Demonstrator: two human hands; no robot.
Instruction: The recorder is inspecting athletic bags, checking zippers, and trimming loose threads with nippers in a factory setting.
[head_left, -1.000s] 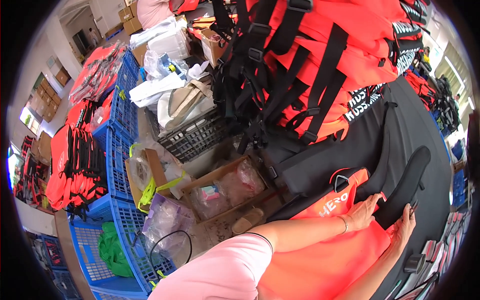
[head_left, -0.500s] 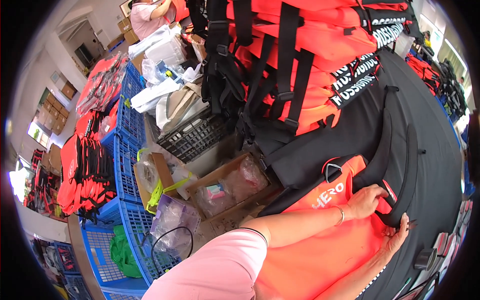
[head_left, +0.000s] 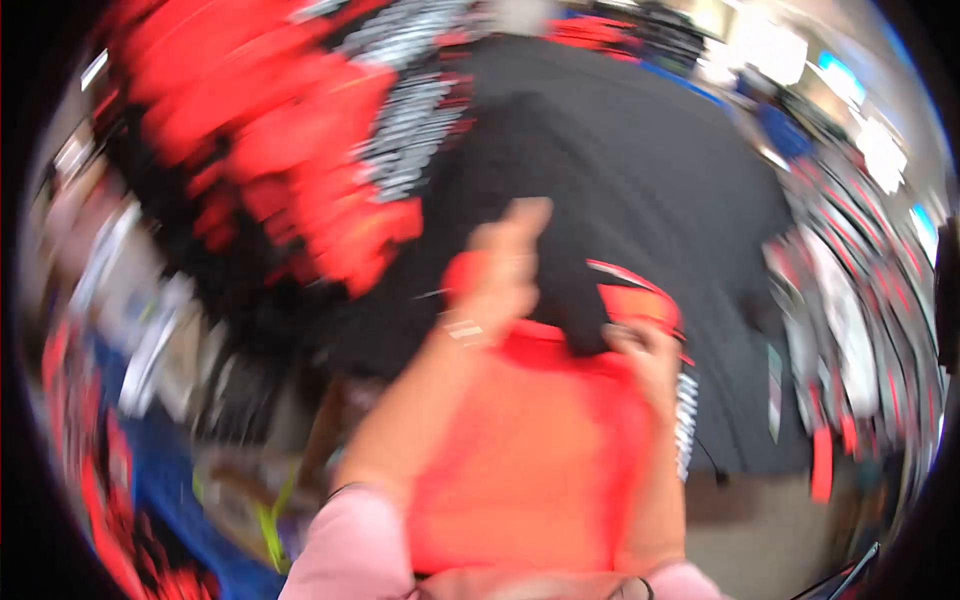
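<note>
The red-orange backpack (head_left: 530, 460) lies near, between the forearms (head_left: 405, 415). The right hand (head_left: 648, 362) grips its far right edge; I can't tell whether the blurred left hand (head_left: 503, 268) grips. A leftward bump could topple the stacked backpacks (head_left: 290, 150).

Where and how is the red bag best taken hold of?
Probably by its upper right corner, from the right: this curved edge juts out past the right hand, while the red bag has its broad face upward, offering little to pinch. Blur hides finer detail.
</note>
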